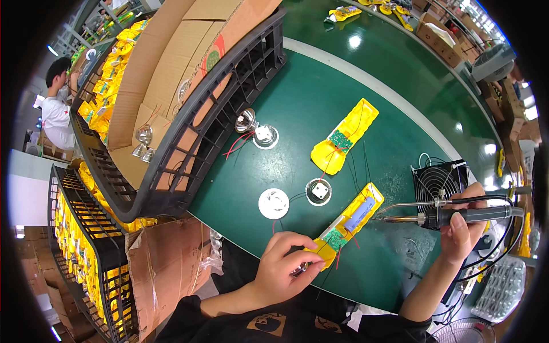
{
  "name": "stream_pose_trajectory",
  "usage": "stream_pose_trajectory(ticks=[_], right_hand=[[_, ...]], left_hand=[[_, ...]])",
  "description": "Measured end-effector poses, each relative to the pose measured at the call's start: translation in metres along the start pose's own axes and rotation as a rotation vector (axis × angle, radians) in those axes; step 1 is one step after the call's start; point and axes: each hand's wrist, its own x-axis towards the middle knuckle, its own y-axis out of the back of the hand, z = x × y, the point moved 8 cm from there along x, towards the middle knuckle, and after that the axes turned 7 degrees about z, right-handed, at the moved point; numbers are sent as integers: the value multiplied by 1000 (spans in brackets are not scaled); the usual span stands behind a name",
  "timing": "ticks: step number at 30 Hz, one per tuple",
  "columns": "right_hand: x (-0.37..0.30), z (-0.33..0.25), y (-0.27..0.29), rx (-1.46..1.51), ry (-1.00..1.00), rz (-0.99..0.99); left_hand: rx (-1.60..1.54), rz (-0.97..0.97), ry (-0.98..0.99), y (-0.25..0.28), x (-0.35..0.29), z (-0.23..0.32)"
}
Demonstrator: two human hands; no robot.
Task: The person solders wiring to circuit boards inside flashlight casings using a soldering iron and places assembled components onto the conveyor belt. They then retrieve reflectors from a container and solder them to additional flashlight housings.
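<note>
My left hand grips the near end of a yellow flashlight housing half, thumb and fingers pinched round its wide end. Inside the housing lie a blue cylindrical battery and a green circuit board with thin red and black wires. My right hand is closed round the dark handle of a soldering iron with a thin metal feed tube above its barrel. The iron's tip points left, close beside the battery's far end; whether it touches is too small to tell. A round lamp reflector lies just beyond the housing.
A second yellow housing lies farther off on the green table. More reflectors rest to the left. A black crate with a cardboard box borders the left side; a small black fan stands right. A co-worker is far left.
</note>
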Motion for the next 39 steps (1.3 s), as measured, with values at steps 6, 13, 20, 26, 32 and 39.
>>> stream_pose_trajectory(ticks=[6, 13, 20, 26, 32, 39], right_hand=[[0, 0, 8, 14, 32, 39], [0, 4, 3, 103, -40, -26], [-12, 12, -21, -19, -61, -88], [-22, 36, -41, -65, -269, -174], [-25, 50, -53, -25, -375, -261], [-26, 52, -56, -50, -379, -274]], left_hand=[[21, 129, 32, 0, -2, -1], [21, 177, 34, -3, -4, -3], [3, 178, 35, -4, -4, -7], [-30, 180, 92, -5, -5, -13], [-16, 169, 80, -7, -6, -14], [-5, 162, 82, -7, -6, -15]])
